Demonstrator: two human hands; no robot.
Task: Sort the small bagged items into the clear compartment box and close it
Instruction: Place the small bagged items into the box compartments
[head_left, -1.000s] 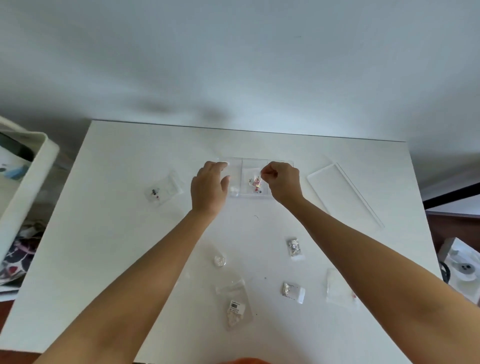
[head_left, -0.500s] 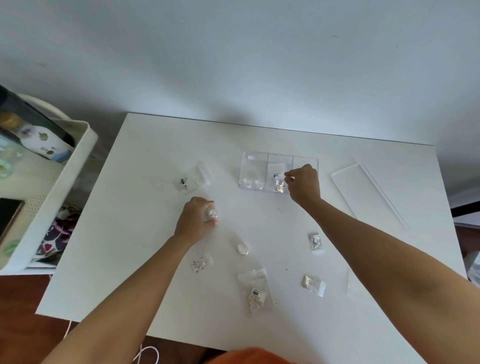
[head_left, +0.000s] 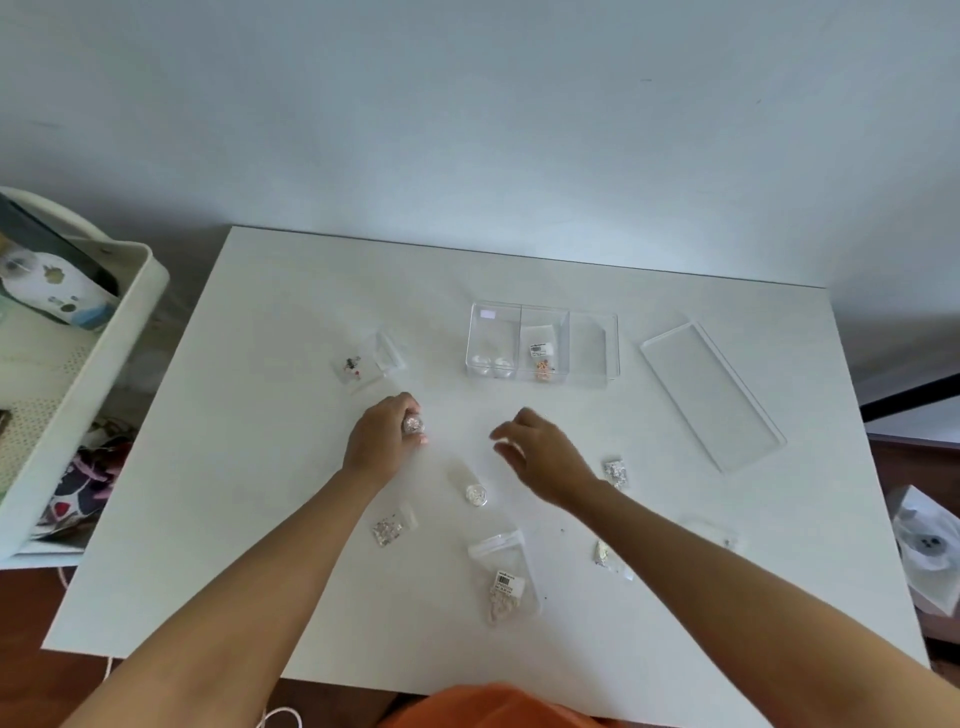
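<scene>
The clear compartment box (head_left: 592, 364) stands open at the table's far middle, with a labelled bag (head_left: 542, 357) in its middle section and small pale items in its left section. Its flat lid (head_left: 711, 395) lies to the right. My left hand (head_left: 382, 436) is closed on a small silvery bag (head_left: 413, 426) near the table's centre. My right hand (head_left: 543, 454) hovers open and blurred just right of it, holding nothing. Several small bags lie loose: one with dark bits (head_left: 356, 366), a round silvery one (head_left: 475, 491), a glittery one (head_left: 389, 530), a barcoded one (head_left: 504, 584).
Two more silvery bags (head_left: 615, 473) (head_left: 605, 556) and a nearly empty clear bag (head_left: 719, 535) lie on the right half of the white table (head_left: 260, 467). A white cart (head_left: 104, 332) with clutter stands at the left. A wall runs behind the table.
My right hand let go of the bag in the box's middle section and drew back toward me. My left hand stayed closed on the silvery bag. The camera shifted slightly.
</scene>
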